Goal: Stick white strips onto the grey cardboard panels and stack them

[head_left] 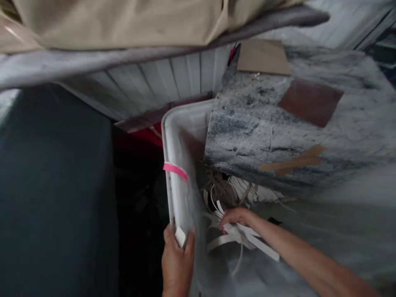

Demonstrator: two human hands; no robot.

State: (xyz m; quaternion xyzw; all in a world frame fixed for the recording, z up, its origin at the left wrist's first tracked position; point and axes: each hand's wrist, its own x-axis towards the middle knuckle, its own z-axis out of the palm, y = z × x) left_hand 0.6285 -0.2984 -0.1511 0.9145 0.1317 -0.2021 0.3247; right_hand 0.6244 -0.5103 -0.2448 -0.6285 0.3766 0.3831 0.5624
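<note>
A deep white plastic bin (175, 194) with a rounded rim stands in front of me. My left hand (178, 258) is closed around its near rim, fingers on either side. Between those fingers shows a small white piece (180, 236); whether it is held or only lies on the rim I cannot tell. Inside the bin, my right hand (234, 218) is closed on a loose bunch of white strips (239, 235), some curling and hanging from the fist. More pale strips (244, 189) lie bundled beyond it, partly under a marbled board.
The grey marbled board (247, 123) covers the bin's far right; on it are a cardboard piece (262, 57), a brown patch (312, 101) and tan tape (293, 161). Pink tape (175, 170) crosses the rim. A dark grey block (58, 185) stands left. Beige sheeting (123, 24) lies above.
</note>
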